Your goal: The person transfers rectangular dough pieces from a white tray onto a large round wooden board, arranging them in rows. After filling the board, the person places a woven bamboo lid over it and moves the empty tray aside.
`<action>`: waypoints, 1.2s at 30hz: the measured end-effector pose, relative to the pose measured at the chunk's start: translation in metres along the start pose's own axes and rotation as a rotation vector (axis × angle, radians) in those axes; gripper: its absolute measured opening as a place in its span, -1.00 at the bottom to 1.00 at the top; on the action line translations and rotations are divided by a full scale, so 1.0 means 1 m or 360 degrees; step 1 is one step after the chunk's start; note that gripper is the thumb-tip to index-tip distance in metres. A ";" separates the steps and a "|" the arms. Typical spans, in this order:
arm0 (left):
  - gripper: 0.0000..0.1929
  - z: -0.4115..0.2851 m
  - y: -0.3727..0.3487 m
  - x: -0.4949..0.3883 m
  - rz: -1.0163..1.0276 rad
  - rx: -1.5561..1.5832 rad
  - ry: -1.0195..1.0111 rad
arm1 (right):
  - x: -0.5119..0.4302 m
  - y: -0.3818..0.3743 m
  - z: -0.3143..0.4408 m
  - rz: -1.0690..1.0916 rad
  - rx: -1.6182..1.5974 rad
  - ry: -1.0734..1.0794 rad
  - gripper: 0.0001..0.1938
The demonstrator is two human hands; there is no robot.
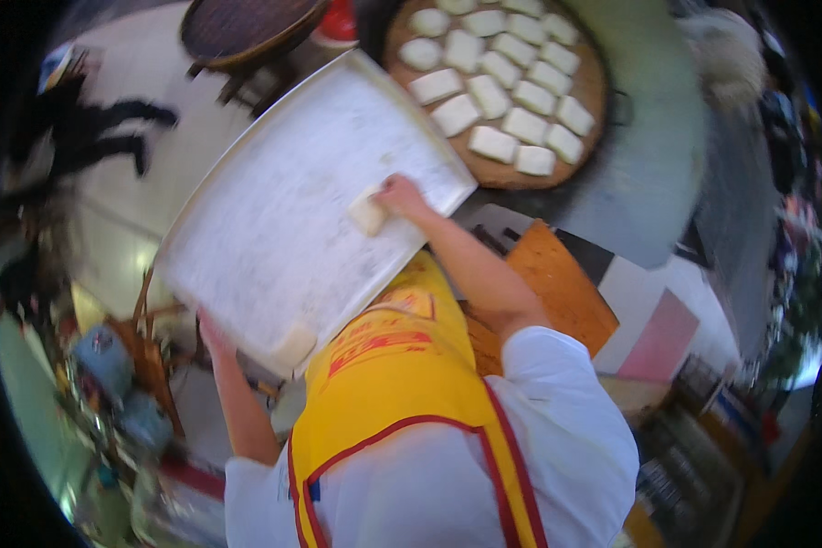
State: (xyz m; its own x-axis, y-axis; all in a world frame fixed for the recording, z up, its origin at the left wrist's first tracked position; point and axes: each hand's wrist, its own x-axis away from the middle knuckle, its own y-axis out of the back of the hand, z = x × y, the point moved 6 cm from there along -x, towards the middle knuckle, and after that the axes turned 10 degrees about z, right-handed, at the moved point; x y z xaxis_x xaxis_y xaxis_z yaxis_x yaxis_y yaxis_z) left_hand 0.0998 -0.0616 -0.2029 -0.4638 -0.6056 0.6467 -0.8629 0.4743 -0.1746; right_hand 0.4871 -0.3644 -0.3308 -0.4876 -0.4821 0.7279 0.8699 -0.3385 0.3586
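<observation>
Before me, tilted across the view, is a large shallow tray (274, 198) with a white, patchy surface. My left hand (214, 333) grips its lower-left edge, the fingers partly hidden by the rim. Over the tray's right part, my right hand (399, 194) pinches a soft white block (368, 212) by one end; whether the block touches the tray I cannot tell. A second white block (294, 346) lies in the near corner, against the rim. Whether the blocks are dough or tofu is unclear.
A round brown board (483, 175) beyond the tray carries several similar white blocks (492, 144). Top left stands a round woven basket (246, 31) beside a red container (335, 20). An orange-brown panel (562, 288) is beside my right arm. A person's legs (120, 130) show at far left.
</observation>
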 end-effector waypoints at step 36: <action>-0.20 0.020 0.076 -0.011 -0.0350 0.0268 0.0411 | -0.031 0.562 -0.211 -0.0298 -0.0134 0.0316 -0.71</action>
State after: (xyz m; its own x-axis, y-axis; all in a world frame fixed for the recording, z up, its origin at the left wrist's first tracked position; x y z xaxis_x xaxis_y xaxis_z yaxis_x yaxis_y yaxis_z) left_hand 0.0352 -0.0316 -0.2376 -0.2166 -0.4898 0.8445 -0.9671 0.2262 -0.1168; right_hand 0.9753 -0.7096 -0.2751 -0.6514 -0.5510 0.5217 0.7582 -0.4983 0.4204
